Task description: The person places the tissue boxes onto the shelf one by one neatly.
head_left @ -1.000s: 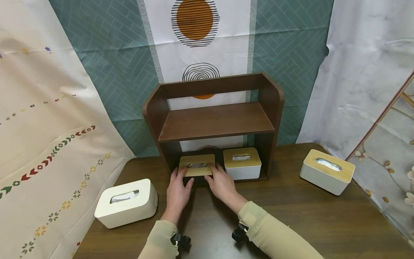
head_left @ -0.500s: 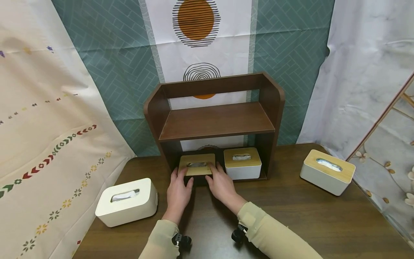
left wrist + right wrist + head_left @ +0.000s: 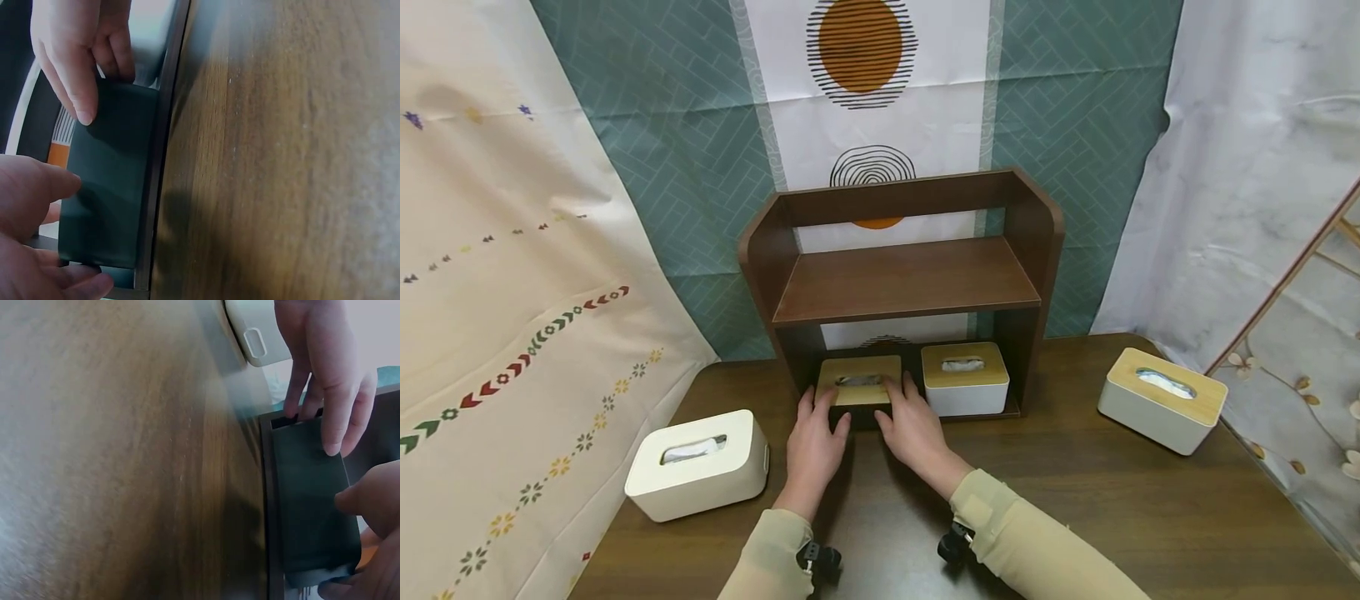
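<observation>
A dark green tissue box with a wooden lid (image 3: 861,395) sits at the left of the shelf unit's lower level. My left hand (image 3: 814,450) grips its left end, and my right hand (image 3: 916,429) holds the right end. Thumbs lie against the front face in both wrist views, where the dark front of the tissue box (image 3: 115,169) shows plainly. Some fingers reach around the ends and are partly hidden. Right beside it, on the same level, stands a white tissue box with a wooden lid (image 3: 966,392), close to my right fingers.
The brown two-level shelf unit (image 3: 910,279) stands at the back of the wooden table (image 3: 1045,517). A cream tissue box (image 3: 700,467) lies at the left, and another wooden-lidded tissue box (image 3: 1161,408) at the right. Patterned cloths (image 3: 715,150) hang behind and at the sides.
Both hands stay on the dark green tissue box, with almost no movement. The head view has shifted slightly, so the scene appears a little farther right.
</observation>
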Demonstrator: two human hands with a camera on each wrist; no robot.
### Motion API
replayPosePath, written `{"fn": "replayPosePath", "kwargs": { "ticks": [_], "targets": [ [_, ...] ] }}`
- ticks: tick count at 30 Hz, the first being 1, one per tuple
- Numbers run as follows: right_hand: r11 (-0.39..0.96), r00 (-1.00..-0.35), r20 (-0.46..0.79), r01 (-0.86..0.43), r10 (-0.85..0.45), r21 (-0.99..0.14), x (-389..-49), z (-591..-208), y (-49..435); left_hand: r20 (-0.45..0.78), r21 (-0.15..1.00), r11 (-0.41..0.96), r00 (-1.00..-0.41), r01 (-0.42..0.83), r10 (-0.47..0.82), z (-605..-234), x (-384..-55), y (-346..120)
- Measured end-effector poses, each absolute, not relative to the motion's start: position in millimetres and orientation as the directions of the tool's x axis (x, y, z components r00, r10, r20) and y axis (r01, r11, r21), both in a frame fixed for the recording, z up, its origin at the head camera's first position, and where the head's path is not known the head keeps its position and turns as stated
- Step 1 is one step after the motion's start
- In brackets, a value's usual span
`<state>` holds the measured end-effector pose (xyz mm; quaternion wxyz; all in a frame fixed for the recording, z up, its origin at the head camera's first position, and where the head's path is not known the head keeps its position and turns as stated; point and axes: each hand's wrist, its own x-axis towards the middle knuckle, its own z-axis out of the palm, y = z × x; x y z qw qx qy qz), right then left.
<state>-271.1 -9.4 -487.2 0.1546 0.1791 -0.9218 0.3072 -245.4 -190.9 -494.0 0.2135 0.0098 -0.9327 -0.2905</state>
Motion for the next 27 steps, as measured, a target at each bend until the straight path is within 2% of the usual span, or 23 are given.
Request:
{"fn": "replayPosePath", "kwargs": {
  "ticks": [15, 27],
  "targets": [
    [0.752, -0.755, 0.568, -0.573, -0.328, -0.327, -257, -489, -4, 0.408, 0.497, 0.858, -0.907, 0.127, -0.102, -480, -223, -197],
    [0.748, -0.759, 0.535, -0.586, -0.371, -0.313, -241, -481, -3, 0.426, 0.422, 0.895, -0.903, 0.143, -0.057, -463, -206, -205]
  ]
}}
